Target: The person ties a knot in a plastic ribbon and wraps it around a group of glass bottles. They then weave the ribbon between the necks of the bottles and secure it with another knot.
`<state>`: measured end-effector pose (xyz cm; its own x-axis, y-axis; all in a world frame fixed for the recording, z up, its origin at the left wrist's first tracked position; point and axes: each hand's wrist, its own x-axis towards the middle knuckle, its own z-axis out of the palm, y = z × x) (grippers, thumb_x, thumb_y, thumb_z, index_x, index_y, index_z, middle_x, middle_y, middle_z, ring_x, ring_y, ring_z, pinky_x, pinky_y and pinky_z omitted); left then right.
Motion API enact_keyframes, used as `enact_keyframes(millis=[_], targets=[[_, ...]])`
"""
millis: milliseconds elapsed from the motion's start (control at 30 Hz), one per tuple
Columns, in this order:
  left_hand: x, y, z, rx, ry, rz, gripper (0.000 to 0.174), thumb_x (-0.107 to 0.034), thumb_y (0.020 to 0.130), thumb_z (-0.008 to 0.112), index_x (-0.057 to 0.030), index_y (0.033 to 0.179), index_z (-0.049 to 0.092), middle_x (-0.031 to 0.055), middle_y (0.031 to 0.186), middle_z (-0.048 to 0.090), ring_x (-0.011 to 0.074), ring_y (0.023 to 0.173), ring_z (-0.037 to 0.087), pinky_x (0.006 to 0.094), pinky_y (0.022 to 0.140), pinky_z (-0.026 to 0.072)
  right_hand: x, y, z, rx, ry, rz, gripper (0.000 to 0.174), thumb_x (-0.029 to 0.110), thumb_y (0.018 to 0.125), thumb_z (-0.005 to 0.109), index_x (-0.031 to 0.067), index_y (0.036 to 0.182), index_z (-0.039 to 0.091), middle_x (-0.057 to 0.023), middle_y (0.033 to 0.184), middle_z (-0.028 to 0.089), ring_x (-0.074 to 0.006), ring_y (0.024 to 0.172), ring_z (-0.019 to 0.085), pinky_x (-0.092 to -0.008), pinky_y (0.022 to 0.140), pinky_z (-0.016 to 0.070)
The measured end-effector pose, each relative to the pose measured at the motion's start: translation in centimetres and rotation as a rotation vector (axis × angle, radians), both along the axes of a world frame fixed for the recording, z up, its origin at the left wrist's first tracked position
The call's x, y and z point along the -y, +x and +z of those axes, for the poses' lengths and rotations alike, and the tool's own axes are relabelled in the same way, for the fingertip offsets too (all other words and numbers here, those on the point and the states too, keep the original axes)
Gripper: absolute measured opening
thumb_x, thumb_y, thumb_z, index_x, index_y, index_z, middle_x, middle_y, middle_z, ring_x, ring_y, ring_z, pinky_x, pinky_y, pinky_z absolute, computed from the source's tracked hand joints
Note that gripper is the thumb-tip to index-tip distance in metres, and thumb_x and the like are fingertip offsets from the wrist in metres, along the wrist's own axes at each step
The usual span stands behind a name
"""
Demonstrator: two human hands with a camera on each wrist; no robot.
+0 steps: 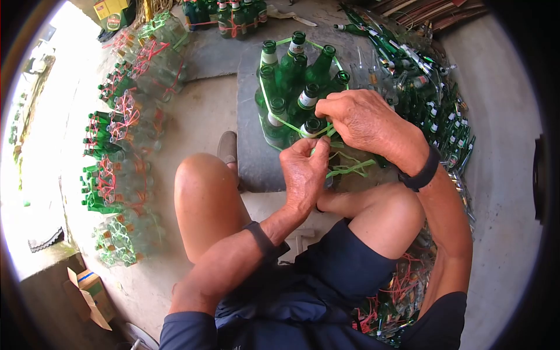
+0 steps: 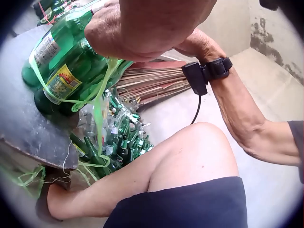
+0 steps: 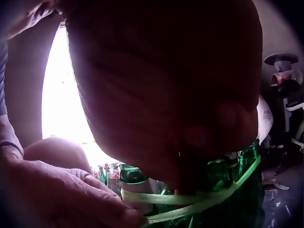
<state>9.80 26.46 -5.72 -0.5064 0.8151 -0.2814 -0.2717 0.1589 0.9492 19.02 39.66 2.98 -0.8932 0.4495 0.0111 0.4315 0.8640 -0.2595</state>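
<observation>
Green glass bottles (image 1: 286, 81) stand upright in a cluster on a dark board (image 1: 252, 157), with light green plastic strap (image 1: 263, 96) around them. At the cluster's near corner the left hand (image 1: 304, 175) pinches the strap between thumb and fingers. Just to its right and above, the right hand (image 1: 373, 125) has its fingers curled on the strap beside a bottle neck. Loose strap ends (image 1: 353, 169) hang below the hands. In the left wrist view the strap (image 2: 98, 111) runs down from the hand past labelled bottles (image 2: 59, 85). The right wrist view shows the strap (image 3: 204, 204) across bottle necks.
Bundles of bottles tied with red and green strap (image 1: 108, 181) line the left side. A heap of loose bottles (image 1: 434, 111) lies at the right. More tied bottles (image 1: 236, 20) stand behind the board. An opened cardboard box (image 1: 93, 294) sits at lower left.
</observation>
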Motion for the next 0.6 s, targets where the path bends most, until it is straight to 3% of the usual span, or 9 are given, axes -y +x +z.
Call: enact_keyframes(millis=[133, 200, 300, 600], targets=[[0.0, -0.2, -0.4, -0.017, -0.030, 0.023, 0.028, -0.018, 0.091, 0.074, 0.0060, 0.078, 0.071, -0.0033, 0.068, 0.061, 0.0041, 0.063, 0.048, 0.0248, 0.056, 0.0401, -1.0, -1.8, 0.4, 0.132, 0.012, -0.019, 0.014, 0.003, 0.078, 0.063, 0.0044, 0.087, 0.074, -0.0210, 0.085, 0.072, -0.0426, 0.088, 0.070, -0.0526, 0.076, 0.0543], [-0.2, -0.2, -0.7, -0.031, -0.031, 0.027, 0.028, -0.018, 0.091, 0.075, 0.0057, 0.077, 0.071, -0.0035, 0.067, 0.061, 0.0041, 0.062, 0.048, 0.0248, 0.055, 0.0399, -1.6, -2.6, 0.6, 0.212, 0.037, 0.088, 0.010, 0.004, 0.077, 0.062, 0.0049, 0.080, 0.071, -0.0203, 0.076, 0.068, -0.0435, 0.081, 0.068, -0.0535, 0.069, 0.0521], [-0.3, -0.3, -1.3, -0.044, 0.000, 0.053, 0.030, -0.018, 0.091, 0.074, 0.0062, 0.074, 0.069, -0.0032, 0.065, 0.060, 0.0041, 0.061, 0.047, 0.0252, 0.054, 0.0396, -1.7, -4.0, 1.6, 0.350, 0.028, 0.130, 0.010, 0.002, 0.073, 0.063, 0.0029, 0.078, 0.071, -0.0221, 0.077, 0.067, -0.0446, 0.081, 0.068, -0.0539, 0.069, 0.0519], [-0.5, -0.1, -1.9, -0.142, 0.023, 0.106, 0.031, -0.016, 0.090, 0.073, 0.0069, 0.071, 0.068, -0.0028, 0.062, 0.058, 0.0041, 0.061, 0.047, 0.0265, 0.053, 0.0403, -2.4, -6.4, 1.4, 0.657, -0.116, 0.132, 0.021, 0.001, 0.066, 0.067, -0.0004, 0.087, 0.074, -0.0229, 0.085, 0.071, -0.0421, 0.087, 0.070, -0.0499, 0.074, 0.0557]])
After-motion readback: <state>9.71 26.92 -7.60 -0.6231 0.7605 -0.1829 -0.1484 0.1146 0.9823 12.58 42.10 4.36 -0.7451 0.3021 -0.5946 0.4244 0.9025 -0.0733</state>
